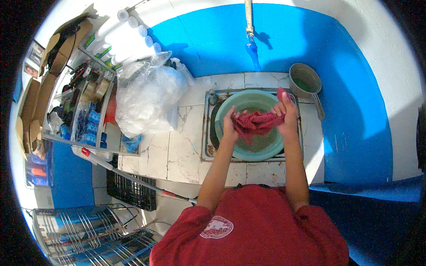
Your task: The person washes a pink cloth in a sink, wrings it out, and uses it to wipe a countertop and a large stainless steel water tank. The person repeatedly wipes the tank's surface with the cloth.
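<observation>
A wet-looking dark red cloth (256, 123) is bunched and stretched between my two hands above a green plastic basin (223, 113). My left hand (231, 123) grips its left end near the basin's left side. The other end is in my right hand (285, 109), with a piece of the cloth sticking up past the fingers. Murky water (256, 144) lies in the basin, which sits in a metal-rimmed sink (207, 154) set in a tiled counter.
Above the sink hangs a blue tap (253, 53) on a pipe. A grey dipper (305, 79) stands at the back right. Left on the counter are a large clear plastic bag (151, 96) and a shelf case (80, 143) of goods. A pole (139, 182) leans near a black crate (131, 193).
</observation>
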### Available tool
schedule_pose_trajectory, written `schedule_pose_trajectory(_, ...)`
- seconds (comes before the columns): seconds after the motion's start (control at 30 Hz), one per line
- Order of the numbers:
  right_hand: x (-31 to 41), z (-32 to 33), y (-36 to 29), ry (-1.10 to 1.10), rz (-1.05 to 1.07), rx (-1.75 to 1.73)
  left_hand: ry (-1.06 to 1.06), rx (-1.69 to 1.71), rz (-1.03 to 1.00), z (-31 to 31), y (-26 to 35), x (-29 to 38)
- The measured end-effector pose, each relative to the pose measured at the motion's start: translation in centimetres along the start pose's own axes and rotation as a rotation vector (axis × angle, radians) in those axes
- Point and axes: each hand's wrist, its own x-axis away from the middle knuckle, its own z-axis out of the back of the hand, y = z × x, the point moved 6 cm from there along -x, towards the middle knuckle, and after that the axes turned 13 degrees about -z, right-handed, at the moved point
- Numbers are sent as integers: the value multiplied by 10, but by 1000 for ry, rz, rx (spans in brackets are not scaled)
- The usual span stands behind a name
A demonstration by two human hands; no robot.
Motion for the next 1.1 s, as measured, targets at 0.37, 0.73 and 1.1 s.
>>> schedule_pose_trajectory(0.37, 16, -73, 2, -165, -142, 197, -742, -1378, -323, -48, -13, 49)
schedule_pose_trajectory(0.73, 18, -55, -48, 57, 171, 429, -527, -1261, -124, -92, -22, 46)
schedule_pose_trajectory(1.1, -15, 20, 119, 137, -149, -133, -444, -782, -614, -147, 34, 33)
